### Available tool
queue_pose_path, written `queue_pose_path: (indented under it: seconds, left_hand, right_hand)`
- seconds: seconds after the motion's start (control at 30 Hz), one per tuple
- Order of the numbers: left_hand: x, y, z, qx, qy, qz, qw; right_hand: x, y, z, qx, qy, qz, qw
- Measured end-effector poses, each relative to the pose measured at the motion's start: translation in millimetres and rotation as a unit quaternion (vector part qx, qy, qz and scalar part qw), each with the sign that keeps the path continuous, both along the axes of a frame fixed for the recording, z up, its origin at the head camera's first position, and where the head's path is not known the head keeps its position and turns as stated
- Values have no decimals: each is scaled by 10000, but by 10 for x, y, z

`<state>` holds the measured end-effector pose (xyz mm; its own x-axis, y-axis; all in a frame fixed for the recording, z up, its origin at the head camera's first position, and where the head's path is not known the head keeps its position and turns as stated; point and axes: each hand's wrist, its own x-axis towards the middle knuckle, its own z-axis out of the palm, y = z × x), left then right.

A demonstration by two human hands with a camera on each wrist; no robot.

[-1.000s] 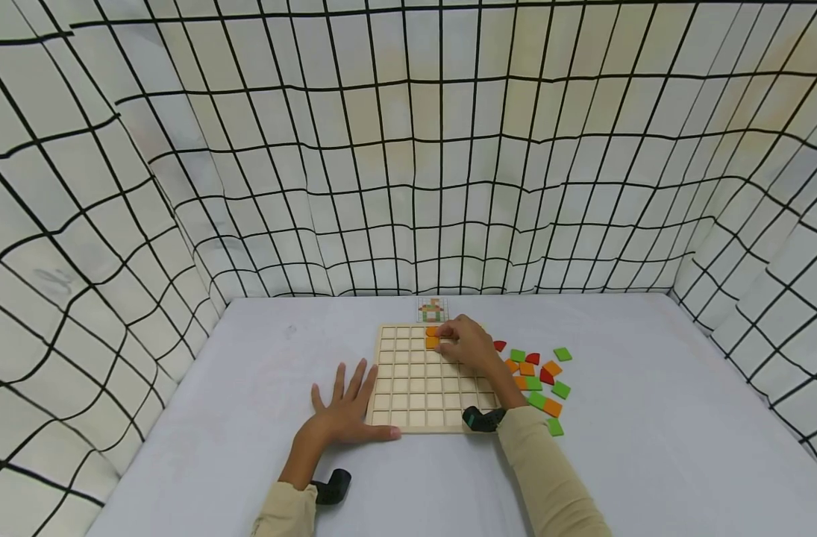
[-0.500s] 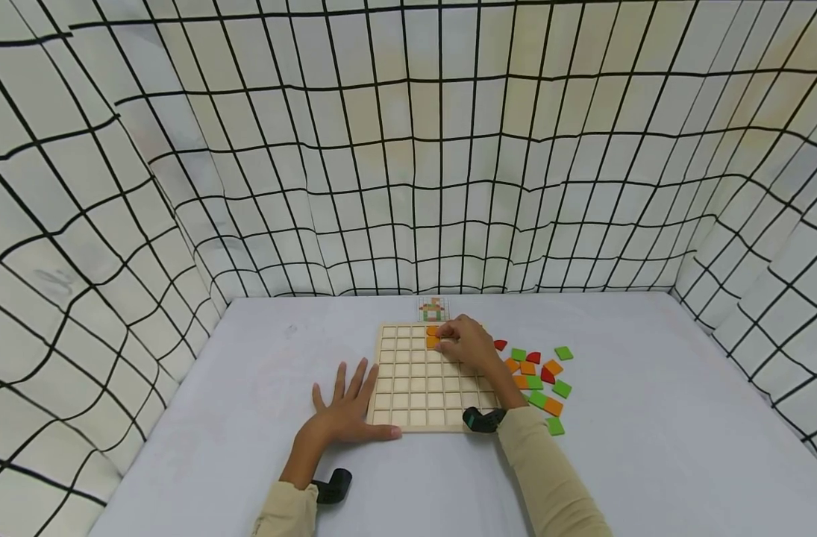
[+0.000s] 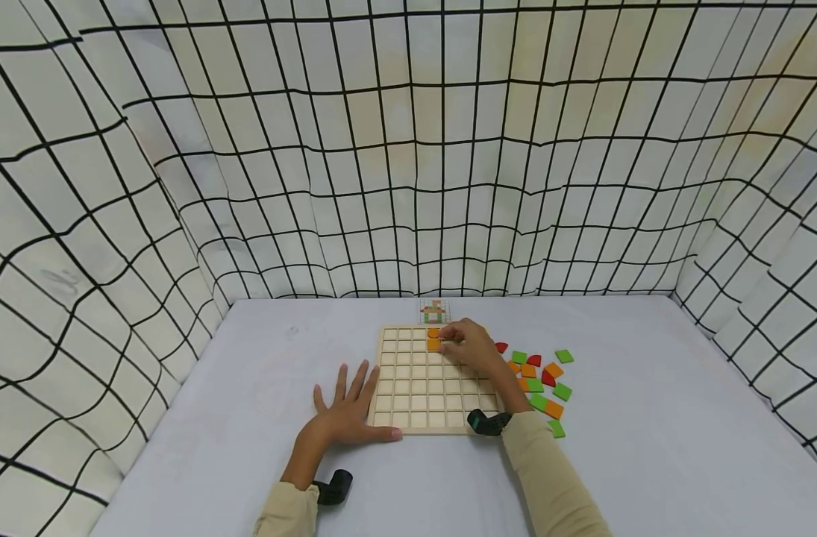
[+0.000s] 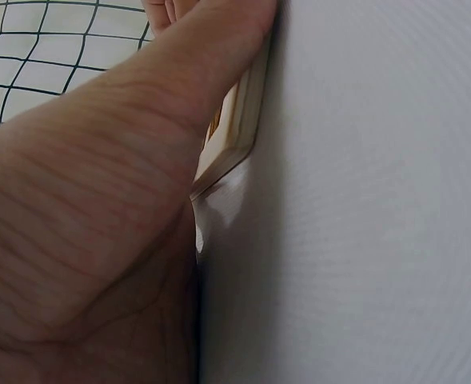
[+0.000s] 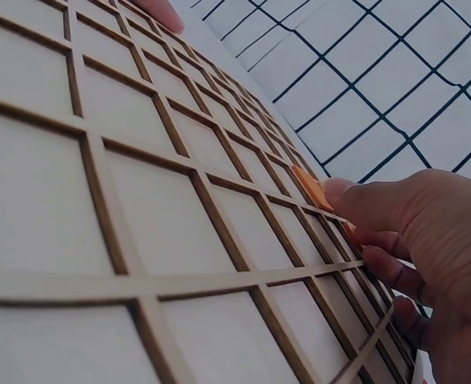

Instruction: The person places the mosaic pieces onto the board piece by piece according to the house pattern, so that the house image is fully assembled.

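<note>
A wooden grid board [image 3: 401, 380] lies on the white table. Near its far edge are two orange tiles, a square one [image 3: 433, 345] and, above it, one with rounded corners [image 3: 433, 333]. My right hand [image 3: 471, 347] is bent over them from the right, thumb and curled fingers pinching the rounded orange tile. In the right wrist view the thumb tip lies right by the square orange tile [image 5: 309, 188]. My left hand [image 3: 344, 414] rests spread on the table at the board's left side, its thumb along the near left corner.
Right of the board lie loose green tiles [image 3: 562, 391], orange tiles [image 3: 553, 409] and red quarter-round tiles [image 3: 534, 360], several in all. A small printed pattern card [image 3: 434, 311] sits behind the board. Black netting [image 3: 408, 171] over white sheeting surrounds the table's back and sides.
Both hands keep nearly the same places. My right hand's fingers have drawn slightly right, so more of the orange tiles shows; the head view has tilted a little.
</note>
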<state>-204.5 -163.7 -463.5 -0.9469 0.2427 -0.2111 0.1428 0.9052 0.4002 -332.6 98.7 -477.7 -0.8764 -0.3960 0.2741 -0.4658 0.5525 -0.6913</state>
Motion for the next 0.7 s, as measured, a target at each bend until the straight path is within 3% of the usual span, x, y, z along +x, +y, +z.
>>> queue_pose_path:
  seconds: [0.33, 0.7]
  left_hand:
    - [-15, -6, -35, 96, -31, -17, 9999]
    - [-2, -7, -23, 1, -3, 43, 10000]
  right_hand:
    - [-2, 189, -20, -450, -172, 52, 9988]
    - [21, 622, 66, -238, -477, -728, 9959]
